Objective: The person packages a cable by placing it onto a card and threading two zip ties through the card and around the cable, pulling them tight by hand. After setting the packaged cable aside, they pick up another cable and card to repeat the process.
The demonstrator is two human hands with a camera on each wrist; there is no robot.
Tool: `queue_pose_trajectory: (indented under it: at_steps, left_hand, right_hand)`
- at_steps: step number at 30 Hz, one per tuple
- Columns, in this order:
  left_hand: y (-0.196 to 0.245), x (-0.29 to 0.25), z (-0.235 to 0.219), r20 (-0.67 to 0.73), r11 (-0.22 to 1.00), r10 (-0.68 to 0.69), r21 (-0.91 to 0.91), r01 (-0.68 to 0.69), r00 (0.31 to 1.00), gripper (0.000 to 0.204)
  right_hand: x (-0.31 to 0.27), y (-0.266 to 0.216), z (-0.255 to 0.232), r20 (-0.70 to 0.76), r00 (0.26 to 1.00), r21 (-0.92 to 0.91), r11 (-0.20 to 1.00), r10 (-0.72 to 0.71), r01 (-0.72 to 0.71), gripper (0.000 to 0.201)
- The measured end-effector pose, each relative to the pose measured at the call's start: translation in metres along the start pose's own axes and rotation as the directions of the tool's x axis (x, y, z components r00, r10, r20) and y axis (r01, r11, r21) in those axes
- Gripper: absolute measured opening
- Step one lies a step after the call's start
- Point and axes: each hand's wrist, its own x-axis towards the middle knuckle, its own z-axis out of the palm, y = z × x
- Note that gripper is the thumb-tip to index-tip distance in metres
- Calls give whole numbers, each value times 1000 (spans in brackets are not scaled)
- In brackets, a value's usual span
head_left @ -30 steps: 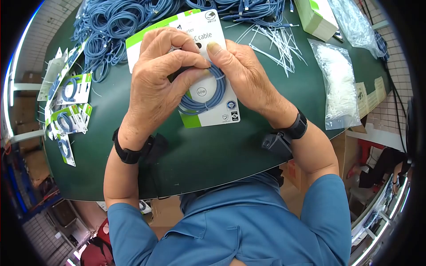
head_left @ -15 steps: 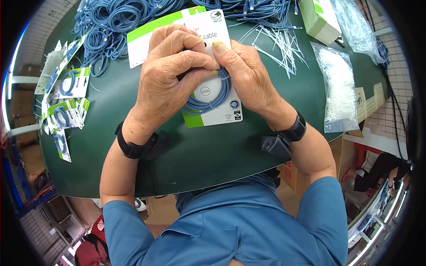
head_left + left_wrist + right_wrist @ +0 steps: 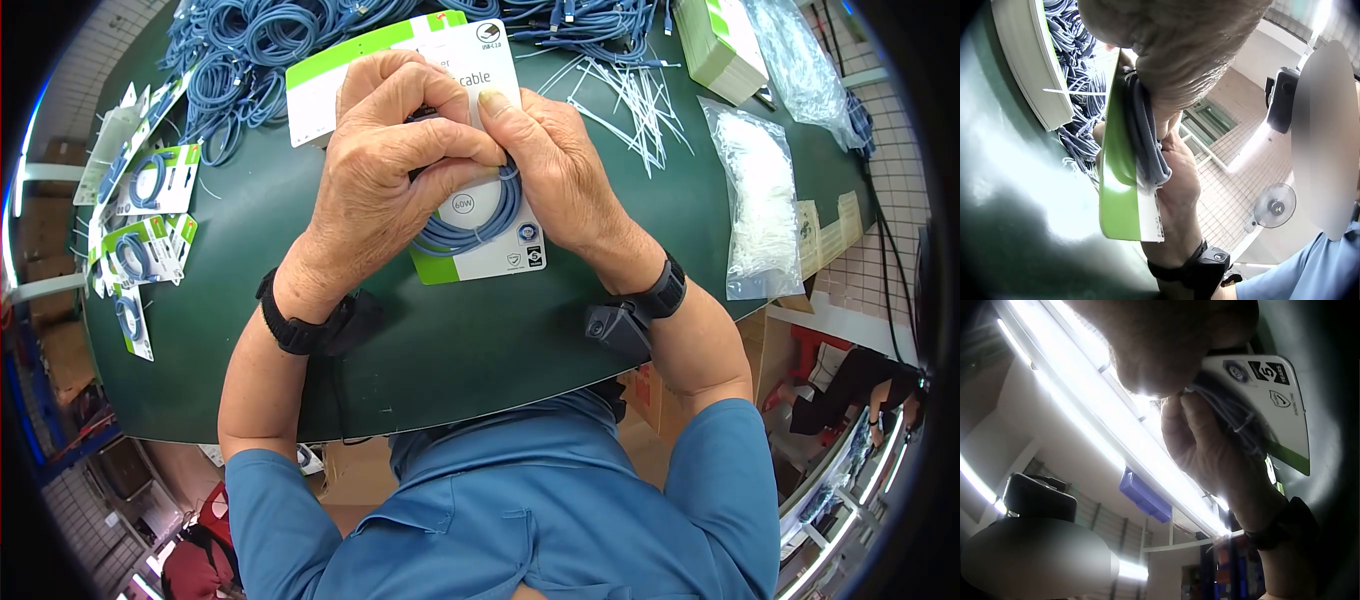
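Note:
A blue cable coil (image 3: pixel 508 205), bound with thin clear ties, lies against a white and green card (image 3: pixel 490 265) printed "cable" and "60W". My right hand (image 3: pixel 555 170) grips the card's right side, thumb on the front near its top. With thumb and forefinger my left hand (image 3: pixel 385 165) pinches at the upper part of the coil, its other fingers curled above. What lies between those fingertips is hidden. In the left wrist view the card's green bottom (image 3: pixel 1116 194) stands edge-on, with the coil (image 3: pixel 1144 131) on its front.
Loose blue cables (image 3: pixel 260 40) heap along the back. A card stack (image 3: pixel 310 110) sits behind my left hand. Carded cables (image 3: pixel 150 190) lie at left. On the right are white zip ties (image 3: pixel 640 110), a bag of white ties (image 3: pixel 760 200) and another card stack (image 3: pixel 720 50).
My left hand's pinching fingertips have moved right along the coil, toward my right hand. Card and both hands shifted slightly right in view, then stayed nearly in place.

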Motion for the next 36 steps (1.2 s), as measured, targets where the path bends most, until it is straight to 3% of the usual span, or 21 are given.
queue_pose_trajectory:
  at_steps: [10,12,14,17,18,21,22,25,28,36]
  left_hand:
    - [1,-3,8,-30,998,28,49,-26,999,17]
    - [2,2,4,-47,1000,18,-18,-19,999,18]
    - [6,9,-2,-65,998,43,-35,-45,997,19]
    - [20,13,-9,-243,993,-66,75,87,968,27]
    - [25,12,-11,-247,995,-44,80,65,968,27]
    - [36,8,-17,-74,978,44,205,-28,996,34]
    - [38,8,-15,-78,977,56,208,-39,995,34]
    - [43,5,-4,140,967,93,224,-123,986,38]
    - [36,6,-11,188,962,157,194,-194,970,38]
    - [22,10,-20,164,968,242,24,-249,956,31]
  right_hand:
    - [1,3,3,-48,994,-24,995,-100,99,42]
    - [5,-5,1,-49,989,-29,990,-137,135,42]
    - [3,-14,0,-70,995,38,996,-73,76,43]
    - [6,-14,-4,-130,990,97,993,-61,74,45]
    - [7,-12,-6,-169,984,125,989,-57,79,45]
    - [8,-10,-14,-230,971,141,985,-65,99,45]
    - [9,-10,-17,-239,969,138,986,-62,97,45]
    - [10,-13,-21,-231,970,100,989,-81,107,45]
    - [9,-14,-24,-210,971,39,992,-112,123,45]
    - [8,-13,-19,-100,993,196,977,-65,84,43]
